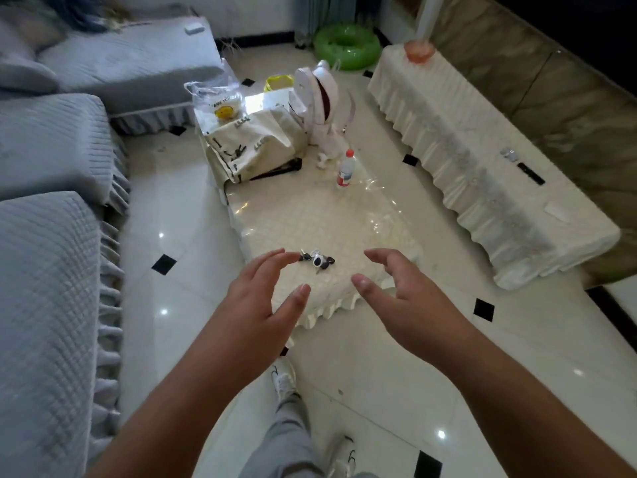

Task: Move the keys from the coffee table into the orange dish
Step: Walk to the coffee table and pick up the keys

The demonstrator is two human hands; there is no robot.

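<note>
Nearest thing is the person's legs, grey trousers and white sneakers [284, 379] on the glossy white floor [396, 381] with its little black diamond tiles. Both bare arms are stretched out ahead. The left hand [262, 298] has its fingers spread and curled, thumb apart from the rest, holding nothing; its fingertips are just beside the keys but not touching as far as I can see. The right hand [410, 298] is the same deal, fingers apart and hooked, empty, a bit further off to the other side.

The keys [316, 261] are lying on the near end of the table [310, 219], between the two hands: a dark bunch with a white fob in the middle. The table has a cream quilted cover with a shiny clear sheet on top.

Further along the table there's a clear bottle [345, 170] with a red cap standing upright, then a white toy dog [319, 105], a folded cloth bag [251, 146] and a plastic bag [220, 98].

Grey sofa [48, 236] runs down the left. On the right, a long cabinet [482, 188] under a cream cloth, with a black remote [531, 174] on it, and the dish [418, 50], orange, sits at its far end, well apart from the keys. A green swim ring [346, 44] lies on the floor at the back.
</note>
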